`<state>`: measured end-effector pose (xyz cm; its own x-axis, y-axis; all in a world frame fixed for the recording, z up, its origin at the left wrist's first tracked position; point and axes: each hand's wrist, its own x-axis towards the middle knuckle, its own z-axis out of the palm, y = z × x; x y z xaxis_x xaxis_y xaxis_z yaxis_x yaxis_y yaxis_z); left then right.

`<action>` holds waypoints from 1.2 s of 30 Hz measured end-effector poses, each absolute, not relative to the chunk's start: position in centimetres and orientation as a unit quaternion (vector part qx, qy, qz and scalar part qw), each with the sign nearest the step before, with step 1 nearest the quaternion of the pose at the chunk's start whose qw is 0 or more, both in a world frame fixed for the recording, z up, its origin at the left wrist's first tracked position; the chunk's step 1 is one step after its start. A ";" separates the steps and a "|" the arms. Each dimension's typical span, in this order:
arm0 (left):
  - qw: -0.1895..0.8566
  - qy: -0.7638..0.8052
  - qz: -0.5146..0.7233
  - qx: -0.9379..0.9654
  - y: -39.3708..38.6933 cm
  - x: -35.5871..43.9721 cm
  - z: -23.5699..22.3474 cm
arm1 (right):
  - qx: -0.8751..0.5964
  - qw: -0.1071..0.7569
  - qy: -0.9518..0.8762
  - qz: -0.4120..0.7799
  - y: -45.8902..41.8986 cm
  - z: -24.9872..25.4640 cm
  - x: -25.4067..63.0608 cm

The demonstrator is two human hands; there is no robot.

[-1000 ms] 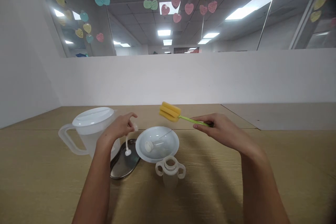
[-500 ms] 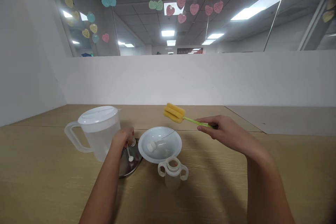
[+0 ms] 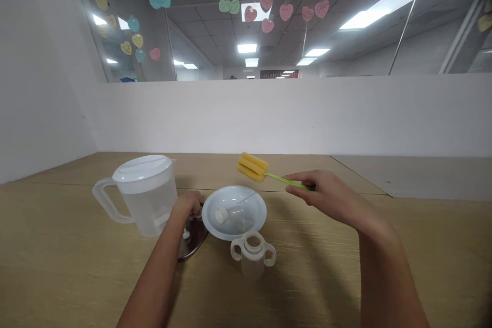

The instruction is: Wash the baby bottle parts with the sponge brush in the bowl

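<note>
Brush (image 3: pixel 252 166) pinched in our right hand (image 3: pixel 325 193); left hand (image 3: pixel 189 204) over tray (image 3: pixel 195 242), grip hidden. Likely laying down straw (image 3: pixel 186 234); next needs careful release.

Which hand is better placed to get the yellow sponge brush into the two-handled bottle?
Probably the right hand: it holds the sponge brush by its green handle, and the two-handled bottle stands open-topped. The left hand is down at the metal tray.
</note>
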<state>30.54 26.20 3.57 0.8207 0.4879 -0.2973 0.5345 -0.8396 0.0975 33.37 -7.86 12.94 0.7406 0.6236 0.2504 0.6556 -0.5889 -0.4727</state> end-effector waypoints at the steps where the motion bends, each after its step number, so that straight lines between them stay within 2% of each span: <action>1: 0.086 0.265 -0.132 0.951 26.2 30.5 3.5 | -0.890 0.277 -0.360 -0.028 -7.8 12.9 33.4; 5: 0.068 0.259 -0.120 0.956 26.4 30.4 3.9 | -0.889 0.279 -0.361 -0.026 -7.7 12.9 33.4; 9: 0.036 0.247 -0.059 0.967 25.9 30.2 5.4 | -0.890 0.283 -0.356 -0.027 -7.7 12.9 33.5; 13: 0.042 0.173 0.000 0.984 23.4 30.6 6.6 | -0.891 0.285 -0.352 -0.027 -7.7 12.9 33.5; 17: 0.068 0.062 -0.008 0.996 20.2 32.2 5.0 | -0.889 0.283 -0.358 -0.028 -7.6 12.9 33.5; 22: 0.058 0.031 -0.021 0.998 18.8 33.8 1.5 | -0.894 0.274 -0.353 -0.026 -7.5 12.8 33.6; 27: 0.068 0.023 -0.007 0.997 19.7 33.4 2.7 | -0.897 0.273 -0.347 -0.028 -7.6 12.7 33.8; 30: 0.120 0.000 0.026 0.992 20.2 32.1 5.3 | -0.898 0.269 -0.346 -0.023 -7.8 12.6 34.1; 34: 0.315 -0.063 0.117 0.940 20.4 29.9 8.5 | -0.891 0.258 -0.372 0.012 -7.8 12.4 34.3; 36: 0.352 -0.071 0.142 0.922 20.0 28.9 9.6 | -0.878 0.258 -0.401 0.035 -7.7 12.4 34.3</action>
<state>28.91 20.04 9.59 0.9495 -0.0303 0.3123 -0.2306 -0.7423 0.6291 34.34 -7.73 12.42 0.6763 0.7220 0.1459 0.6862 -0.5456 -0.4812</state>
